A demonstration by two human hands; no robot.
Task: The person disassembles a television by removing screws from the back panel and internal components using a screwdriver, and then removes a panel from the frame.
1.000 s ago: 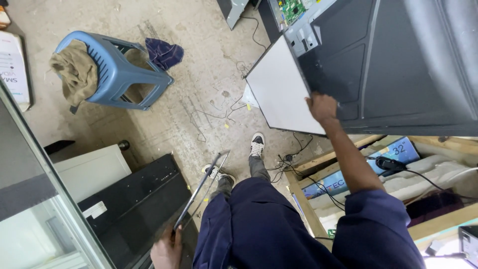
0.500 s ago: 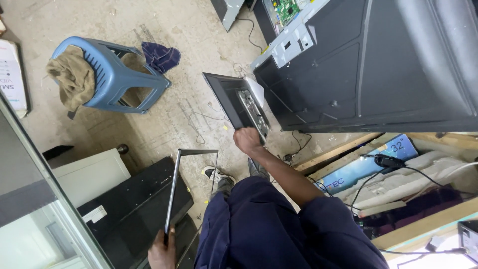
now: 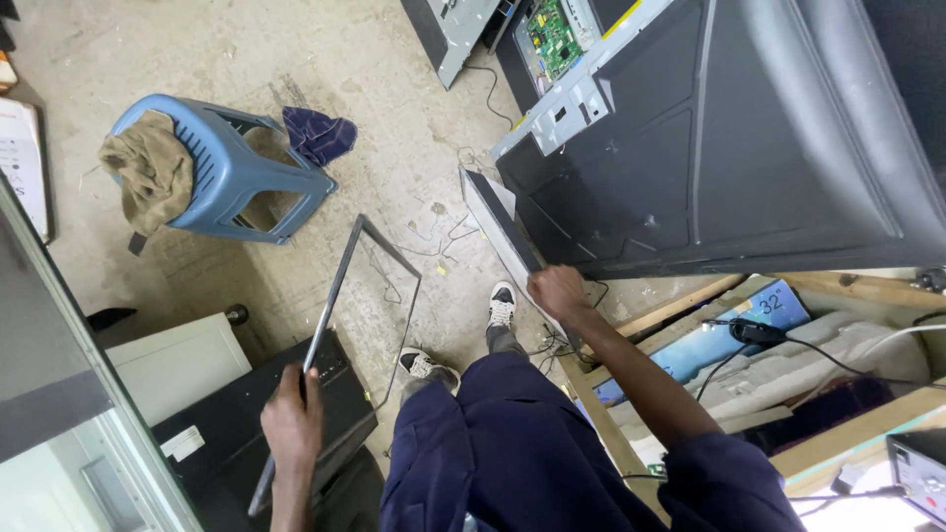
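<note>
Lowered panel point(image 3: 503, 236), one frame point(image 3: 340, 296), two hands

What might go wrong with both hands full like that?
The left hand grips a thin frame by one edge only; it may swing or bend. The right hand holds a flat panel standing on edge, which may slip. Loose wires on the floor near the shoes could trip the person.
</note>
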